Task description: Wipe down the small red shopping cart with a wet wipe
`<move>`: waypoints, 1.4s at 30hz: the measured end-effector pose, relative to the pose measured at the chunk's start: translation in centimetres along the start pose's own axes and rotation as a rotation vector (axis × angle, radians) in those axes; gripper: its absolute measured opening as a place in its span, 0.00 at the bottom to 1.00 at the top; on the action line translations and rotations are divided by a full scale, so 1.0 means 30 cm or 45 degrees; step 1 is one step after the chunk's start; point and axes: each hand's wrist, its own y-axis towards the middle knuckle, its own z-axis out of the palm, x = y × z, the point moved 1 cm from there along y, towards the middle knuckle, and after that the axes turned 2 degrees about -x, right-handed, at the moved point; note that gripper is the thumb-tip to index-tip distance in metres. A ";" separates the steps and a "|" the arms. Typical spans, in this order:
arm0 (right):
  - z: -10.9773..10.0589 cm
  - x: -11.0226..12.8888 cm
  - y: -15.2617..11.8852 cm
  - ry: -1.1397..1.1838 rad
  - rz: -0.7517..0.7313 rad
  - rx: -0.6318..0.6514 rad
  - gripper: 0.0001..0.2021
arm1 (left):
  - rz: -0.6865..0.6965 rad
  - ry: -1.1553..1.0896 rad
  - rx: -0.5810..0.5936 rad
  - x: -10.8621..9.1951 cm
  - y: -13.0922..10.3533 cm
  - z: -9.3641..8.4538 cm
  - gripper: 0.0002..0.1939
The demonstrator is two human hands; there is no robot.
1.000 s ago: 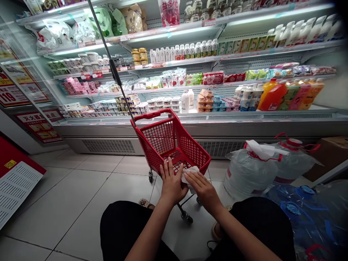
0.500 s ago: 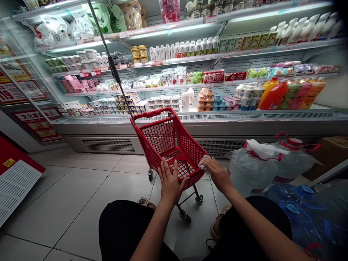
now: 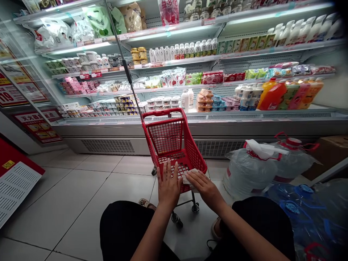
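A small red shopping cart [image 3: 165, 132] with a tall thin pole stands in front of me, its near rim at my hands. My left hand [image 3: 169, 186] lies at the left part of that rim, fingers spread and pointing forward, holding nothing. At the right part of the near rim, my right hand [image 3: 205, 186] presses a white cloth or tissue [image 3: 190, 177] against the cart with its fingers together. The cart's basket holds nothing that I can see.
A refrigerated display [image 3: 217, 127] full of bottles, cups and packs runs behind the cart. Large water jugs [image 3: 248, 170] and blue bottles [image 3: 299, 203] stand on the right. A red and white unit [image 3: 19, 181] is at the left, and my knees flank the cart.
The cart has turned slightly, its handle and pole shifting right. My right hand has slid left along the near rim with the white cloth, closer to my left hand.
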 end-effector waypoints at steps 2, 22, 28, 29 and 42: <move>-0.028 -0.051 -0.016 -0.011 -0.063 0.033 0.35 | 0.050 -0.001 0.031 0.014 -0.009 -0.003 0.34; 0.086 0.137 0.071 0.012 0.019 -0.108 0.35 | 0.236 -0.209 0.120 0.046 0.037 -0.024 0.55; -0.013 0.002 -0.052 -0.039 0.050 -0.047 0.35 | 0.225 -0.216 0.090 0.046 -0.026 -0.037 0.50; -0.029 -0.024 -0.079 -0.059 0.090 -0.052 0.35 | 0.235 -0.204 0.095 0.039 -0.042 -0.039 0.49; 0.045 0.077 -0.021 -0.064 0.100 -0.079 0.36 | 0.247 -0.219 0.126 -0.023 -0.027 0.033 0.51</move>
